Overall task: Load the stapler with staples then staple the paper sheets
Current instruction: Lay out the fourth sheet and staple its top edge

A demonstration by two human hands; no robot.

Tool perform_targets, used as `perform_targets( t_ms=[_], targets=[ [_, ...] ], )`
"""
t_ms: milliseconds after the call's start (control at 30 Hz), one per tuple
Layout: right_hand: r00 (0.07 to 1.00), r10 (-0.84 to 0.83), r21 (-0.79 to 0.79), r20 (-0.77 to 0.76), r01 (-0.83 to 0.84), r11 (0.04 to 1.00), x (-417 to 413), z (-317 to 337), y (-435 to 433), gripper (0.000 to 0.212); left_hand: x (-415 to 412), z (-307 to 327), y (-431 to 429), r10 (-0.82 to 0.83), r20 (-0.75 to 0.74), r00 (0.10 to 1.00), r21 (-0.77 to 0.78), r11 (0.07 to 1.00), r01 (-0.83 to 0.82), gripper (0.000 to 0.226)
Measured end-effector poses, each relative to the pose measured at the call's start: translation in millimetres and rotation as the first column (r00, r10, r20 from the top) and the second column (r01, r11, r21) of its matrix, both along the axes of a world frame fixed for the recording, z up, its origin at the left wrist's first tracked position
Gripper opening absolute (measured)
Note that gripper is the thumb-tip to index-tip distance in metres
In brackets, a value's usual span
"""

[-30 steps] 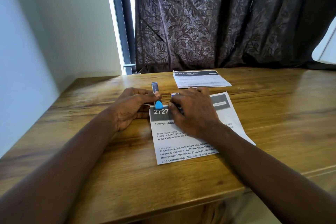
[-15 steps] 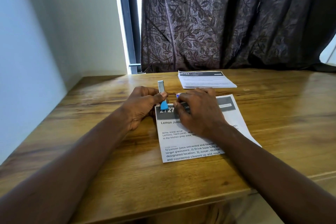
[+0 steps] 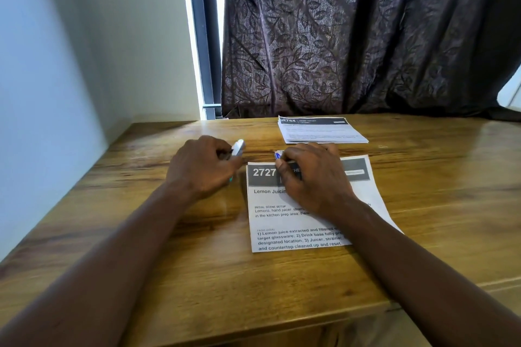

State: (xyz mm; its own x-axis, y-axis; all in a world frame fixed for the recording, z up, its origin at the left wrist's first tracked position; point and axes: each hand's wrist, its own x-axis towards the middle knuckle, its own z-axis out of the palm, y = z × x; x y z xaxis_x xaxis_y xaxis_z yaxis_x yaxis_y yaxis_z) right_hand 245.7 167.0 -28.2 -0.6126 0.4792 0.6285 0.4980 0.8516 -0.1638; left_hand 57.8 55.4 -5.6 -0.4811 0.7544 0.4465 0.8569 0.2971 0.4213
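Left hand point(image 3: 201, 167) gripped the stapler point(image 3: 237, 147), lying just left of the paper sheets point(image 3: 307, 205); right hand point(image 3: 313, 177) (nearer them) pinched a small staple box point(image 3: 278, 154).

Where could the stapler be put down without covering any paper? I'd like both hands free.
Bare wood lies left of the left hand, toward the wall, and along the near table edge below the 2727 sheet. More lies right of that sheet. It is crowded between the right hand and the far paper stack.
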Motion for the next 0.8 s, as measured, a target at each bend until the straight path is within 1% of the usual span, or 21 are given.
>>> perform_targets(
  t_ms=[67,133,200,233,300,367,400,467,533,633,700,767,800],
  targets=[
    [0.999,-0.006,0.010,-0.034,0.007,1.000,0.3,-0.2,0.3,0.029,2.6,-1.9,-1.8,0.022,-0.057,0.998,-0.133,0.991,-0.029,0.034],
    [0.997,-0.016,0.011,-0.073,0.017,1.000,0.8,-0.2,1.0,0.028,7.0,-3.3,-2.7,0.014,-0.066,0.998,-0.179,0.983,-0.026,0.037],
    [0.995,-0.022,0.014,-0.101,0.023,1.000,1.1,1.1,1.3,0.027,10.7,-2.6,-3.6,0.024,-0.103,0.994,-0.123,0.992,-0.037,0.040],
    [0.992,-0.023,0.018,-0.121,0.026,0.999,1.8,2.3,1.4,0.026,13.4,-1.4,-4.8,0.020,-0.113,0.993,-0.065,0.997,-0.028,0.043],
    [0.984,-0.027,0.027,-0.178,0.032,0.999,4.4,4.6,1.8,0.026,19.4,2.0,-9.5,-0.055,-0.034,0.998,0.057,0.997,0.057,0.052],
    [0.972,-0.049,0.017,-0.229,0.054,0.998,7.6,6.8,2.6,0.029,26.2,4.7,-15.6,-0.213,0.103,0.972,0.109,0.973,0.202,0.054],
    [0.966,-0.064,0.011,-0.252,0.069,0.998,8.9,8.3,4.3,0.031,31.0,6.1,-18.4,-0.291,0.159,0.943,0.099,0.955,0.278,0.047],
    [0.945,-0.095,0.004,-0.314,0.101,0.995,13.0,11.0,8.1,0.033,41.1,7.9,-19.5,-0.414,0.265,0.871,0.070,0.909,0.411,0.025],
    [0.922,-0.104,0.004,-0.373,0.114,0.993,16.3,13.5,10.0,0.034,47.8,11.2,-16.9,-0.466,0.367,0.805,0.118,0.882,0.457,0.014],
    [0.898,-0.133,-0.007,-0.420,0.144,0.990,22.6,14.7,14.6,0.031,48.4,14.2,-9.9,-0.432,0.493,0.755,0.201,0.901,0.384,0.010],
    [0.850,-0.203,-0.062,-0.486,0.197,0.978,27.8,15.7,22.2,0.033,40.6,16.6,-3.9,-0.393,0.536,0.747,0.263,0.919,0.294,0.009],
    [0.749,-0.313,-0.198,-0.583,0.242,0.950,33.2,18.2,35.1,0.042,28.0,22.3,6.9,-0.349,0.534,0.770,0.348,0.921,0.177,0.006],
    [0.709,-0.388,-0.296,-0.589,0.258,0.920,36.4,18.8,44.2,0.047,20.6,26.2,14.6,-0.328,0.531,0.782,0.390,0.913,0.119,0.005]
  ],
)
